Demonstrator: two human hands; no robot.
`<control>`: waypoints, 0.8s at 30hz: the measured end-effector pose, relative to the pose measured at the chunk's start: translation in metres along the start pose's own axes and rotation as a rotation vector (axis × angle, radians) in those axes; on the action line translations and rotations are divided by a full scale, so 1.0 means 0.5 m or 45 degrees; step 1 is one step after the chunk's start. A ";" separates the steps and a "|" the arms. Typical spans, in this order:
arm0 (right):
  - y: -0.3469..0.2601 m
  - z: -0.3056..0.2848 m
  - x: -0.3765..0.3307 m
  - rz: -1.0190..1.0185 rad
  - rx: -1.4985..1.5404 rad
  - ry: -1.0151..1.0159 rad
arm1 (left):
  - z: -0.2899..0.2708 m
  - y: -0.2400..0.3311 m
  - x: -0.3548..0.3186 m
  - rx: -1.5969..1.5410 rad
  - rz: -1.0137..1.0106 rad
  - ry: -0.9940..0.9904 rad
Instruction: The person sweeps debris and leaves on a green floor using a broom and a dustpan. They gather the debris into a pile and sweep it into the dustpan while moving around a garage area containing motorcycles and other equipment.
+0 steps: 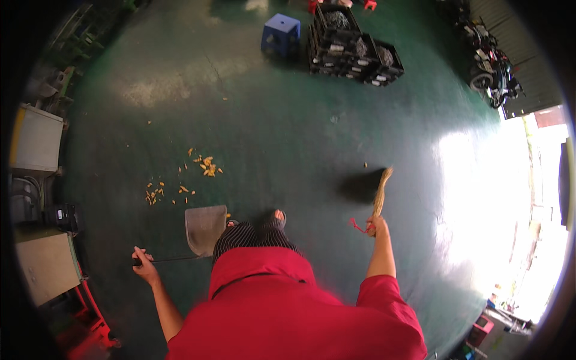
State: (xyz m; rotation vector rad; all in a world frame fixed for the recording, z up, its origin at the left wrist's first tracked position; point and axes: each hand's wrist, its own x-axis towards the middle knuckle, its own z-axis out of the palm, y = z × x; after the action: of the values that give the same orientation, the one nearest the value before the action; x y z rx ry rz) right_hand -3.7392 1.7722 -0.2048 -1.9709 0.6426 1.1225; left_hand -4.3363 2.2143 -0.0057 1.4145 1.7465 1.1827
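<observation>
My left hand (144, 264) is closed round the dark handle of a dustpan. A thin rod runs from it to the grey pan (206, 229), which is just in front of my left foot. Out to the right, my right hand (377, 225) grips a straw hand broom (380, 191) by its handle, where a red cord hangs. The broom's bristles point forward, and a dark shadow lies on the floor to their left. Yellow-orange scraps (208, 166) form a small heap ahead of the dustpan, with another scatter of scraps (154, 193) to the left.
Stacked black crates (354, 51) with small grey pieces stand ahead, beside a blue stool (281, 31). Grey cabinets (39, 139) and a red frame (96, 312) line the left side. Motorbikes (493, 72) stand at far right, near a bright opening.
</observation>
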 end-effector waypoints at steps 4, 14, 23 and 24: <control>-0.040 0.200 -0.017 -0.242 -0.082 -0.065 | 0.049 0.015 0.026 0.025 0.023 0.066; -0.319 0.669 -0.180 -0.344 -0.582 -0.651 | 0.281 0.069 0.184 0.100 -0.022 0.202; -0.709 0.816 -0.175 -0.668 -1.202 -0.700 | 0.481 0.126 0.408 0.016 -0.107 0.170; -0.745 0.814 -0.176 -0.834 -1.384 -0.538 | 0.503 0.138 0.424 0.026 -0.123 0.150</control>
State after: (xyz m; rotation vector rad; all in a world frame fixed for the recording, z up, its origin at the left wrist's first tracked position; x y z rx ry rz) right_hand -3.7104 2.3239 -0.1212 -2.3415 -0.9897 1.5061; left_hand -4.1443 2.4887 -0.0337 1.2800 1.8905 1.2210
